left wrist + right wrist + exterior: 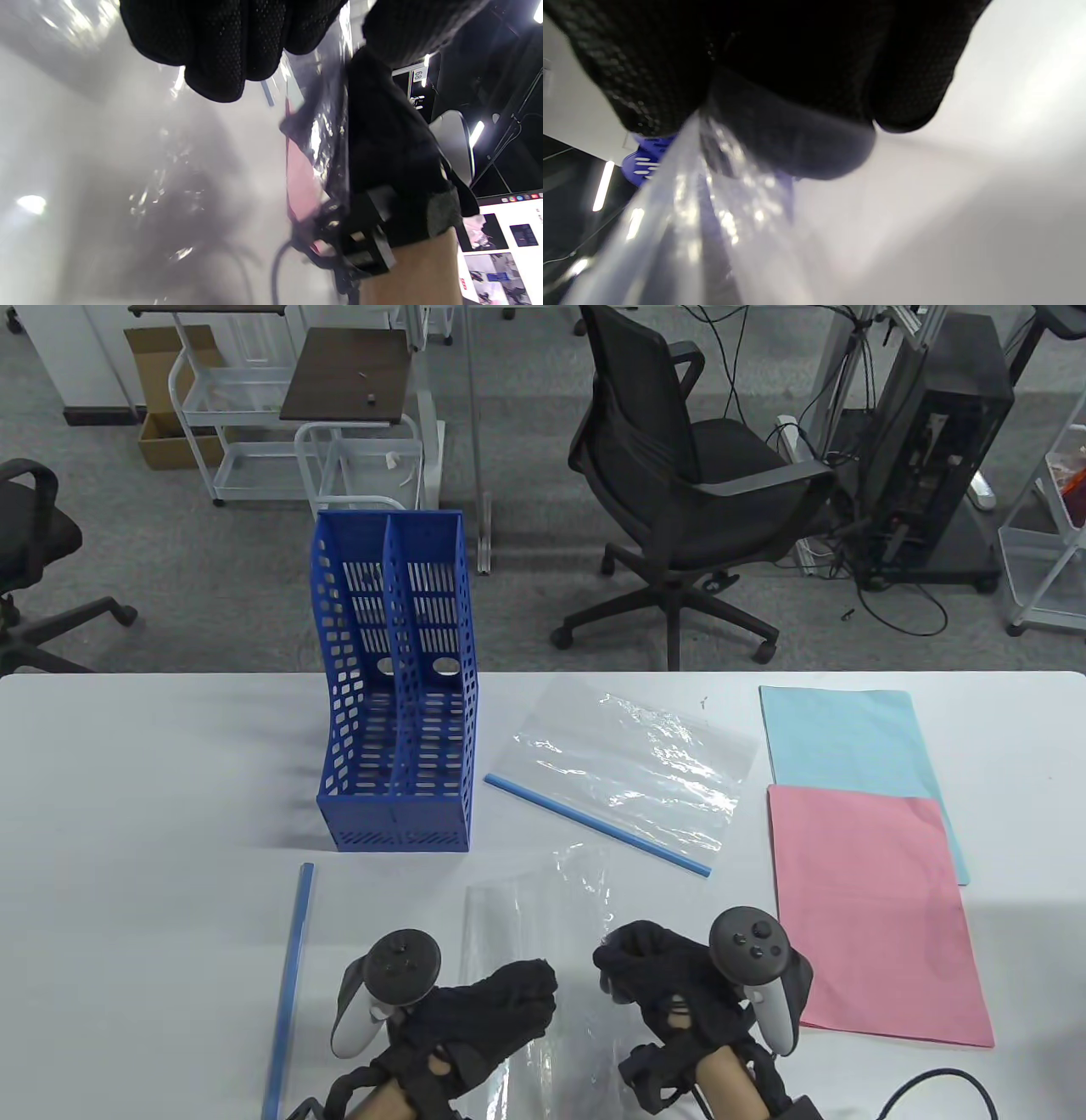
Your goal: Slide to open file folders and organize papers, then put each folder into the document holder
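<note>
A clear folder (pixel 543 912) lies open at the near edge, its blue slide bar (pixel 288 984) off and lying to the left. My left hand (pixel 530 993) has curled fingers (pixel 220 55) gripping the folder's near part. My right hand (pixel 624 963) pinches its top sheet (pixel 734 212) and lifts it; that hand also shows in the left wrist view (pixel 390 140). A second clear folder (pixel 632 768) with its slide bar (pixel 594 824) still on lies mid-table. A light blue paper (pixel 857 755) and a pink paper (pixel 874 916) lie to the right. The blue two-slot document holder (pixel 394 687) stands empty at the back left.
The white table (pixel 127 814) ends at the far edge behind the holder. A black cable (pixel 942 1082) curls at the near right corner. Office chairs and carts stand on the floor beyond the table.
</note>
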### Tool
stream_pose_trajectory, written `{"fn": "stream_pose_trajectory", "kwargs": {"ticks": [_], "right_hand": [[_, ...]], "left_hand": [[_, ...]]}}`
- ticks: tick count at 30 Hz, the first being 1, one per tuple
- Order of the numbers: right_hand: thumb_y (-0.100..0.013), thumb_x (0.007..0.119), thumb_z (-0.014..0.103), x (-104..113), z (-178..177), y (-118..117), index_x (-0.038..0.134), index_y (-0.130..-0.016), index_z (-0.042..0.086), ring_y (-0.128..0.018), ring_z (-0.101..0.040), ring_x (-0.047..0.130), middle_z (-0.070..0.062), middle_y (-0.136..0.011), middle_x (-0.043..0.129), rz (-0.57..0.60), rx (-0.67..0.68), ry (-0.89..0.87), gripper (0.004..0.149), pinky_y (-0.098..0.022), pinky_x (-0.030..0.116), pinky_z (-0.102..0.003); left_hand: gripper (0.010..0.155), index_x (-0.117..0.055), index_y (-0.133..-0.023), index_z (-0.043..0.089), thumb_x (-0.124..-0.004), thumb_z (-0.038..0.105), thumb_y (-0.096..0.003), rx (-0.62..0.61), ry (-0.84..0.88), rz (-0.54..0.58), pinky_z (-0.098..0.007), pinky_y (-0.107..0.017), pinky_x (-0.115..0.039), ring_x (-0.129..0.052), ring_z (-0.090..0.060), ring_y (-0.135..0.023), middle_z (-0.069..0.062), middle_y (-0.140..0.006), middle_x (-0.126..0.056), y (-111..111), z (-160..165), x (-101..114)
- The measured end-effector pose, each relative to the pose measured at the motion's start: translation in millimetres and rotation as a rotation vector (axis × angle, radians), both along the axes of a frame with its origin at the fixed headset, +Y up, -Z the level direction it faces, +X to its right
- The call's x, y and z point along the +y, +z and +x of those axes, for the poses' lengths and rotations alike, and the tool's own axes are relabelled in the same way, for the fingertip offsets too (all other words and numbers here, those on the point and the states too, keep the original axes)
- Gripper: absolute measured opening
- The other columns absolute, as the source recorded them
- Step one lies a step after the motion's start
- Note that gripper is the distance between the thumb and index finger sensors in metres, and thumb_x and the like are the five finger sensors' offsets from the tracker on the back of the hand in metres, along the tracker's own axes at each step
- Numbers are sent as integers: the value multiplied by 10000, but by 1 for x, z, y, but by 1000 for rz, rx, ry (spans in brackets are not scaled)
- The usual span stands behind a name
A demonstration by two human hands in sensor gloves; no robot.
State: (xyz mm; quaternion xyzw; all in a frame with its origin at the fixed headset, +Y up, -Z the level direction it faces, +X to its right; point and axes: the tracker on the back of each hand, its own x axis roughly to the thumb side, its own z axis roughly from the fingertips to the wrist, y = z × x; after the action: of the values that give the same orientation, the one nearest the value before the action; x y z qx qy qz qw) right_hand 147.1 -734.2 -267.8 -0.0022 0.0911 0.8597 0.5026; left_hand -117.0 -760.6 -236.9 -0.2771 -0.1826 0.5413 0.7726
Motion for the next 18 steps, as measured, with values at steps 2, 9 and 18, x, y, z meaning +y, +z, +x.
{"fn": "stream_pose_trajectory", "kwargs": {"ticks": [2,9,18], "right_hand": [[-287,901,509,-3,-14,4,925,-630,240,-324,-124,1055,72,-451,1061,-2,38,-42,437,-454,900,-394],[-269,894,520,-8,-34,9,952,-616,258,-326,-115,1089,77,-453,1091,-13,67,-112,439,-446,913,-374],[-247,920,531,-6,-36,11,981,-574,266,-278,-85,1118,95,-410,1117,-7,53,-138,426,-408,939,-338]], "left_hand": [[742,-644,-1056,185,-796,566,-437,33,13,-11,-548,-634,-804,-995,-352,-817,-123,-1009,-816,3,2,-2],[643,-800,-934,146,-871,510,-409,202,1,-16,-494,-537,-907,-1126,-278,-619,-121,-821,-978,6,-11,0],[627,-838,-892,129,-899,504,-394,228,25,-42,-461,-487,-947,-1162,-241,-540,-126,-741,-1017,7,-13,0]]}}
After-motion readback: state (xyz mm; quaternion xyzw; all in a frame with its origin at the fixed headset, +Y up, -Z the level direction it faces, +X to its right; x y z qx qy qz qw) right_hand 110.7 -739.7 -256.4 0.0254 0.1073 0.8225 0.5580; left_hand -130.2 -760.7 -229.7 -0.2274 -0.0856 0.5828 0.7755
